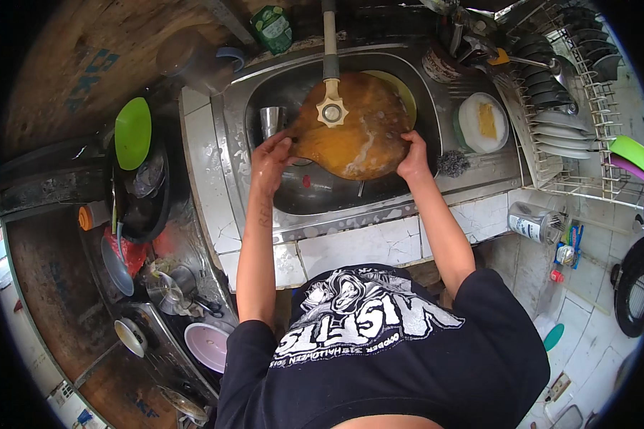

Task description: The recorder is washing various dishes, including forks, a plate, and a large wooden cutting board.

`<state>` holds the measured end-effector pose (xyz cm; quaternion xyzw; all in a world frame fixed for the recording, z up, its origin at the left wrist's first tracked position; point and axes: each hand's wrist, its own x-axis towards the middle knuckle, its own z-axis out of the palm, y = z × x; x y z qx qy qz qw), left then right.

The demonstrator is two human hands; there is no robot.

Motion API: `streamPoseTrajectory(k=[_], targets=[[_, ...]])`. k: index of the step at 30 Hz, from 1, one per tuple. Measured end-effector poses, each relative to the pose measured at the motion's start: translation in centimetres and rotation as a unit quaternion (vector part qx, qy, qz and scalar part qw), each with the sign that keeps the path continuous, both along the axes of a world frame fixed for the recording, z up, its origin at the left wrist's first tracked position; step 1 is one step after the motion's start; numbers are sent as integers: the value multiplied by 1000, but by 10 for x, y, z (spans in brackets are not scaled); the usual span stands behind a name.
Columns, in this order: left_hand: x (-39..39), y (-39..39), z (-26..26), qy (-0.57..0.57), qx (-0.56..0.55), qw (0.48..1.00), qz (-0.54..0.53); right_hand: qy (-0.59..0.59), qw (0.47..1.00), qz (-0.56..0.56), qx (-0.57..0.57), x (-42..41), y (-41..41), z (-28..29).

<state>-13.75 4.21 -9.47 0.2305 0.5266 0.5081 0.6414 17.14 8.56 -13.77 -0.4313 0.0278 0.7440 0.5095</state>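
A round wooden cutting board point(354, 147) with a short handle is held over the stainless steel sink point(295, 201), wet and streaked with whitish suds. My left hand point(271, 161) grips its handle end. At the opposite edge, my right hand point(414, 155) has its fingers around the rim. Above the board hangs the faucet's pale pipe point(330, 48) with a star-shaped knob point(331, 111). Beside the handle, inside the basin, stands a metal cup point(272, 120). A yellowish-green round rim point(405, 94) shows from behind the board, mostly hidden by it.
On the right drainboard sit a tub with a yellow sponge point(486, 120) and a steel-wool scrubber point(453, 163). Farther right is a wire dish rack point(595, 190) with stacked plates point(561, 134). A dark basin point(139, 214) and a pink bowl point(206, 343) lie to the left.
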Motion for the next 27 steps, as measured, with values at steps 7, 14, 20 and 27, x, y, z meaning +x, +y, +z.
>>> streamPoseTrajectory(k=[7, 14, 20, 27], targets=[[-61, -32, 18, 102, 12, 993, 52, 116, 990, 77, -12, -66, -2, -20], [-71, -52, 39, 23, 60, 993, 103, 161, 980, 119, -9, -116, -2, -7], [-70, -60, 49, 75, 101, 981, 146, 18, 984, 174, 13, -111, 11, -28], [-100, -92, 72, 51, 139, 974, 174, -594, 695, 308, 263, -107, 37, -37]])
